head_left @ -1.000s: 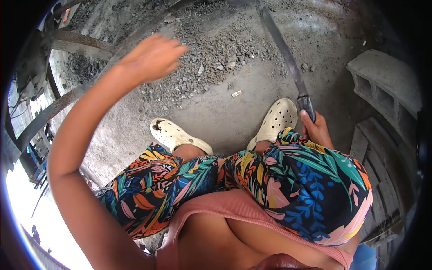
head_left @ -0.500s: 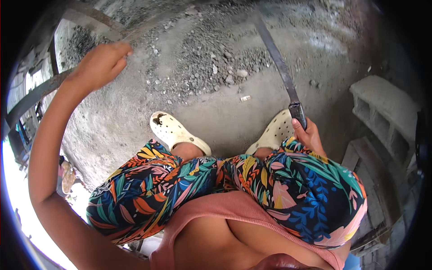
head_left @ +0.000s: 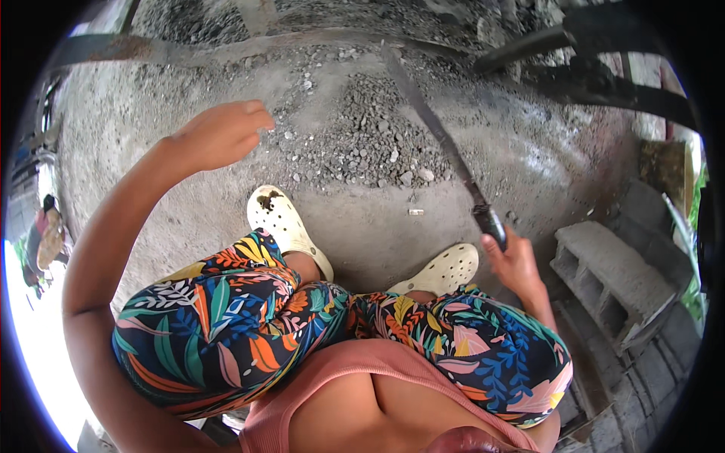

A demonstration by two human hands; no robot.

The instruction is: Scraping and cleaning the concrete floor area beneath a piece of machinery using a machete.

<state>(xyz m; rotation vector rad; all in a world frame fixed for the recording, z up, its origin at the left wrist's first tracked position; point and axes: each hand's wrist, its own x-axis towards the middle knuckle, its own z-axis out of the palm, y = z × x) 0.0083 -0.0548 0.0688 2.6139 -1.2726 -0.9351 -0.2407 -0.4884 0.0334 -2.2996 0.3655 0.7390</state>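
Slip hazard: from where I stand, the long, dark metal machete with a black handle [head_left: 436, 127] could twist down onto the cream, hole-punched right clog [head_left: 442, 273], close by the handle, if the grip slackened.
Edge hazard: the blade could chip or skid if it struck the loose grey gravel [head_left: 370, 128]; I can't tell whether the two are touching.
Crossing hazard: the bare left hand [head_left: 219, 137] could be cut if it strayed into the blade's path.
Machete's place: its handle lies inside the right hand [head_left: 516, 260], the blade running out past those fingers, forward and to the person's left.
Right grip: fingers clamped round the black handle.
Left fingers: curled, palm turned away, well apart from the blade; I can't tell whether they close fully.
Right side: a grey hollow concrete block [head_left: 604, 260] stands apart from the gripping hand.
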